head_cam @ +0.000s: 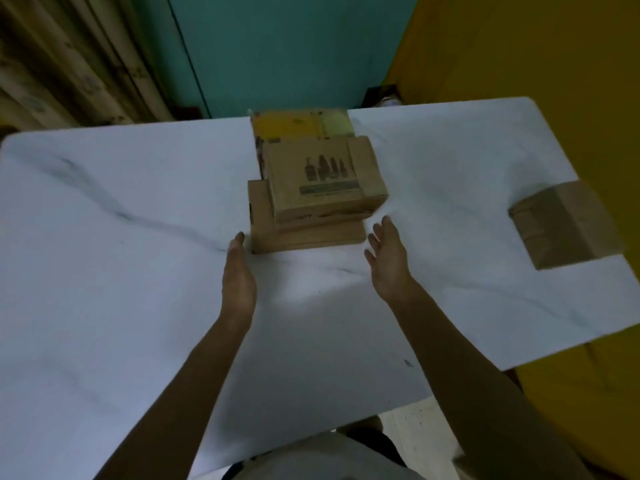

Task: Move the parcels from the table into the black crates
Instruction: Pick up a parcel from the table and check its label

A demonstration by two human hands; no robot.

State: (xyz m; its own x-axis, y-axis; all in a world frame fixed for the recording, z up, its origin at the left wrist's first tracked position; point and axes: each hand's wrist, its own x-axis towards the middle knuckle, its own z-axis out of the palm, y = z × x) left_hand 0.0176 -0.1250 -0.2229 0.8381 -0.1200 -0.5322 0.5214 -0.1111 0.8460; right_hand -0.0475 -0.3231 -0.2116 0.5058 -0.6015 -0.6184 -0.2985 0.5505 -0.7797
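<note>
A stack of parcels stands in the middle of the white table (121, 271). On top lies a brown cardboard box with printed bottles (325, 178), resting on a wider flat brown box (304, 237). Behind them lies a yellow parcel (298, 124). My left hand (237, 275) reaches with straight fingers to the left front corner of the flat box, fingertips at its edge. My right hand (388, 258) is spread open just off the stack's right front corner, holding nothing. Another brown parcel (564, 225) sits at the table's right edge. No black crate is in view.
A teal wall (284, 46) rises behind the table, with curtains (69, 57) at the left and a yellow surface (536, 64) at the right. A dark object (382, 95) sits beyond the table's far edge.
</note>
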